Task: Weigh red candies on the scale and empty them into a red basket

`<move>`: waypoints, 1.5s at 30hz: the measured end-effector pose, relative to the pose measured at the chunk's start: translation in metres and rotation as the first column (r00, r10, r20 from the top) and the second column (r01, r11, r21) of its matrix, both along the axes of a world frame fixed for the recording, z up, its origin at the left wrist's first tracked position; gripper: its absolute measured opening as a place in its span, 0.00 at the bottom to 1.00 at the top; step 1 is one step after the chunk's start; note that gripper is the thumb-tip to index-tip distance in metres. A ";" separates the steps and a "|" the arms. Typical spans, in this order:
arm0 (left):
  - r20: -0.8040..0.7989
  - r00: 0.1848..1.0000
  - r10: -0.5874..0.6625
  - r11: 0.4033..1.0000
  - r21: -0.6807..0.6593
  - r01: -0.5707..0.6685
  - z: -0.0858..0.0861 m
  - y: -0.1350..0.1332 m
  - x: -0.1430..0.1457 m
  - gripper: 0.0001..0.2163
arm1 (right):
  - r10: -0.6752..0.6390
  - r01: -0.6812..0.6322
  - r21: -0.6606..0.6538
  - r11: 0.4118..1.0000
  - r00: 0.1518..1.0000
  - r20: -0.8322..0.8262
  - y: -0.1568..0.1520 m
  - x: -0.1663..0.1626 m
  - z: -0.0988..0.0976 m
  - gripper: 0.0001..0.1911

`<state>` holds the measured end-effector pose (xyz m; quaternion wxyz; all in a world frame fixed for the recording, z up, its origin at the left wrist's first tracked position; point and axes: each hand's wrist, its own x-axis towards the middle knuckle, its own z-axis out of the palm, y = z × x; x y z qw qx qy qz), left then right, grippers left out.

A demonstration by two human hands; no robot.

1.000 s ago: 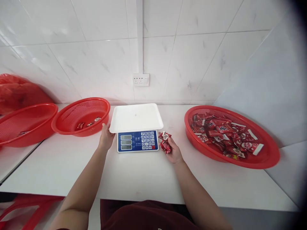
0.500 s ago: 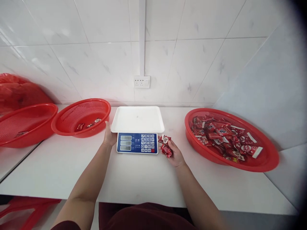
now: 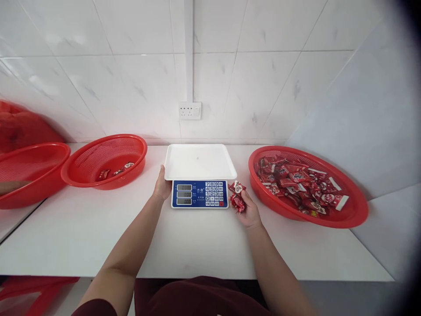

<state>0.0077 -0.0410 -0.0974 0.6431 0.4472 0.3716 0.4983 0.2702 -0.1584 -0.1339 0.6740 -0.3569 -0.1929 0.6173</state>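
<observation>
A blue-faced electronic scale (image 3: 199,193) with an empty white weighing tray (image 3: 199,161) stands mid-counter. My left hand (image 3: 162,186) presses against the scale's left side, fingers closed on its edge. My right hand (image 3: 248,210) rests just right of the scale, closed on red candy packets (image 3: 237,196). To the right, a wide red basket (image 3: 355,210) holds several red wrapped candies (image 3: 297,184).
A red mesh basket (image 3: 105,159) with a few packets sits left of the scale. Another red basket (image 3: 29,169) lies at the far left, a red bag (image 3: 19,129) behind it. A wall socket (image 3: 190,110) is above the scale. The tiled wall closes in on the right.
The scale and both hands have shifted to the right, closer to the full basket. My right hand still holds the packets.
</observation>
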 end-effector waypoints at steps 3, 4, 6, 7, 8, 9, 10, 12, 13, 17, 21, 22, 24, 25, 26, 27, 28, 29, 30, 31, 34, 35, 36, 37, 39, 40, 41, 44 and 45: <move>0.045 0.999 0.004 1.000 -0.012 -0.003 0.000 -0.001 -0.002 0.31 | 0.003 -0.003 -0.001 1.000 1.000 0.004 0.000 -0.001 -0.001 0.19; 0.063 0.998 0.001 1.000 -0.022 0.000 0.000 -0.001 -0.003 0.30 | 0.001 -0.001 0.003 1.000 1.000 0.009 0.001 -0.001 -0.001 0.19; 0.101 0.995 -0.006 0.999 -0.049 0.011 0.000 -0.001 -0.006 0.29 | -0.004 0.004 0.012 1.000 1.000 0.017 0.001 -0.002 -0.001 0.18; 0.122 0.993 -0.004 0.998 -0.064 0.012 0.000 -0.001 -0.006 0.29 | -0.007 0.007 0.013 1.000 1.000 0.018 0.001 -0.002 -0.001 0.18; 0.142 0.990 0.000 0.997 -0.078 0.011 0.000 -0.001 -0.007 0.29 | -0.008 0.008 0.012 1.000 1.000 0.017 0.001 -0.003 -0.001 0.18; 0.162 0.987 0.005 0.996 -0.090 0.010 0.000 0.000 -0.007 0.29 | -0.008 0.008 0.010 1.000 1.000 0.014 0.001 -0.003 -0.001 0.18; 0.180 0.984 0.008 0.995 -0.096 0.010 0.000 0.000 -0.007 0.28 | -0.004 0.004 0.006 1.000 1.000 0.012 0.001 -0.003 -0.002 0.18; 0.200 0.980 0.009 0.996 -0.094 0.010 0.000 0.002 -0.007 0.28 | 0.004 -0.004 0.003 1.000 1.000 0.013 0.002 -0.004 -0.002 0.19; 0.199 0.980 0.005 0.996 -0.090 0.013 -0.001 0.003 -0.007 0.29 | 0.007 -0.007 0.003 1.000 1.000 0.015 0.002 -0.004 -0.002 0.19; 0.061 0.995 0.075 0.997 -0.038 -0.072 0.000 0.002 -0.008 0.28 | -0.065 0.065 0.005 0.998 0.997 0.033 0.003 -0.003 -0.004 0.18; -0.189 0.792 0.580 0.792 0.358 -0.495 0.009 -0.021 -0.011 0.18 | -0.156 0.150 0.073 0.986 0.984 0.090 0.000 -0.005 0.000 0.16; -0.206 0.731 0.651 0.721 0.470 -0.510 0.011 -0.031 -0.010 0.17 | -0.129 0.116 0.102 0.988 0.983 0.128 -0.001 -0.009 0.002 0.17; -0.266 0.743 0.614 0.715 0.587 -0.380 0.016 -0.055 -0.004 0.14 | -0.022 -0.012 0.141 0.990 0.970 0.241 -0.006 -0.018 0.006 0.17; -0.327 0.792 0.516 0.768 0.586 -0.258 0.017 -0.067 0.002 0.13 | 0.038 -0.085 0.144 0.986 0.952 0.305 -0.008 -0.025 0.008 0.16; -0.402 0.836 0.374 0.829 0.550 -0.106 0.017 -0.079 0.009 0.13 | 0.096 -0.157 0.138 0.978 0.924 0.369 -0.010 -0.032 0.009 0.16; -0.465 0.856 0.227 0.868 0.495 0.039 0.016 -0.091 0.016 0.13 | 0.147 -0.220 0.125 0.968 0.891 0.430 -0.012 -0.038 0.010 0.15; -0.512 0.853 0.102 0.886 0.436 0.156 0.014 -0.101 0.024 0.14 | 0.190 -0.274 0.108 0.956 0.853 0.486 -0.015 -0.044 0.011 0.15; -0.536 0.844 0.015 0.897 0.381 0.226 0.012 -0.109 0.031 0.15 | 0.222 -0.316 0.092 0.944 0.817 0.532 -0.017 -0.049 0.010 0.14; -0.540 0.841 -0.040 0.908 0.332 0.256 0.009 -0.116 0.037 0.15 | 0.242 -0.343 0.079 0.936 0.790 0.564 -0.018 -0.053 0.009 0.14; -0.531 0.844 -0.072 0.922 0.287 0.259 0.006 -0.121 0.042 0.15 | 0.258 -0.363 0.068 0.929 0.770 0.583 -0.020 -0.055 0.007 0.14; -0.470 0.872 -0.137 0.952 0.180 0.247 -0.003 -0.127 0.049 0.13 | 0.286 -0.386 0.041 0.921 0.746 0.601 -0.025 -0.055 -0.001 0.15; -0.457 0.875 -0.159 0.954 0.157 0.256 -0.005 -0.127 0.050 0.13 | 0.294 -0.391 0.030 0.920 0.738 0.607 -0.026 -0.054 -0.003 0.15; -0.451 0.875 -0.177 0.954 0.139 0.264 -0.007 -0.126 0.050 0.13 | 0.305 -0.399 0.015 0.917 0.725 0.617 -0.027 -0.053 -0.005 0.15; -0.449 0.873 -0.190 0.955 0.122 0.271 -0.008 -0.126 0.049 0.12 | 0.313 -0.404 0.001 0.915 0.711 0.629 -0.027 -0.052 -0.006 0.15; -0.457 0.863 -0.214 0.954 0.094 0.286 -0.009 -0.125 0.049 0.12 | 0.301 -0.394 -0.007 0.919 0.691 0.657 -0.028 -0.050 -0.007 0.16; -0.472 0.853 -0.224 0.950 0.089 0.299 -0.008 -0.125 0.049 0.11 | 0.284 -0.380 -0.004 0.925 0.684 0.672 -0.027 -0.050 -0.006 0.15; -0.498 0.838 -0.226 0.945 0.098 0.313 -0.007 -0.125 0.049 0.11 | 0.264 -0.364 0.000 0.932 0.678 0.686 -0.027 -0.050 -0.005 0.15; -0.626 0.766 -0.146 0.919 0.202 0.340 -0.001 -0.128 0.049 0.09 | 0.243 -0.339 -0.001 0.941 0.671 0.700 -0.027 -0.051 -0.003 0.16; -0.663 0.741 -0.108 0.908 0.237 0.344 0.001 -0.129 0.049 0.09 | 0.252 -0.343 -0.009 0.939 0.671 0.697 -0.027 -0.052 -0.003 0.16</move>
